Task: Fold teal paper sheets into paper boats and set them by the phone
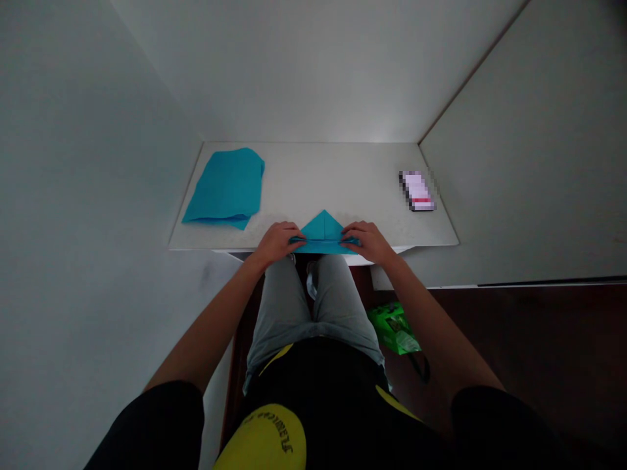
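A blue sheet of paper, folded to a triangular peak with a centre seam and a strip along its lower edge, lies at the front edge of the white table. My left hand pinches the paper's left end, with the fingers on top and the thumb at the strip. At the right end, my right hand grips the strip in the same way. The paper's lower edge hangs slightly past the table edge. Parts of both ends are hidden under my fingers.
Several blue sheets lie loosely stacked at the table's left. A phone, blurred out, rests at the right. White walls enclose the table's back and sides. A green bag sits on the dark floor beside my right leg.
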Action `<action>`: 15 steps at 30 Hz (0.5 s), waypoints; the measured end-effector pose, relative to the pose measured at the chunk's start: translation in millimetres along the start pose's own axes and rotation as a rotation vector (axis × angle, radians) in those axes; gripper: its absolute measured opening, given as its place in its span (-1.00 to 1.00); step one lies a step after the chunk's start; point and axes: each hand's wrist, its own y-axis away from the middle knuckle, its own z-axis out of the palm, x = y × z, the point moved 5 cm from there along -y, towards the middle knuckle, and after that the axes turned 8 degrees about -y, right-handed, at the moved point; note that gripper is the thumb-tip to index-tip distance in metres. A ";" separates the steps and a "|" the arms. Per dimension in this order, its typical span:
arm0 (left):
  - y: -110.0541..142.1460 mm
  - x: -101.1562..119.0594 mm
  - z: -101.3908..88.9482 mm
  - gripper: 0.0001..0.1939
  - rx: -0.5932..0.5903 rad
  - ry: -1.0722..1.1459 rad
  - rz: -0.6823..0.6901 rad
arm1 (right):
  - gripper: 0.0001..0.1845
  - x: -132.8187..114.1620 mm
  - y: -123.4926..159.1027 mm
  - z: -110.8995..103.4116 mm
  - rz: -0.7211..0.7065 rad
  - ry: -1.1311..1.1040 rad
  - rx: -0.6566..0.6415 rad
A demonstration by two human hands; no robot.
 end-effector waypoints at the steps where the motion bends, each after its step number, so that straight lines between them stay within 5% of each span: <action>1: 2.7 -2.3 -0.1 -0.74 0.010 0.004 -0.016 | -0.70 1.0 4.1 -0.5 0.006 -0.001 0.010; 9: 2.4 -6.1 -2.5 -0.69 0.036 -0.008 -0.215 | -0.59 15.9 13.4 -0.4 0.248 0.037 0.153; 12: 6.0 7.6 -6.9 -0.66 0.151 -0.118 -0.282 | -0.60 14.7 10.9 3.2 0.258 0.014 0.188; 15: 10.5 37.0 -0.2 -0.62 0.232 -0.221 -0.183 | -0.50 6.8 11.1 6.1 0.266 0.035 0.236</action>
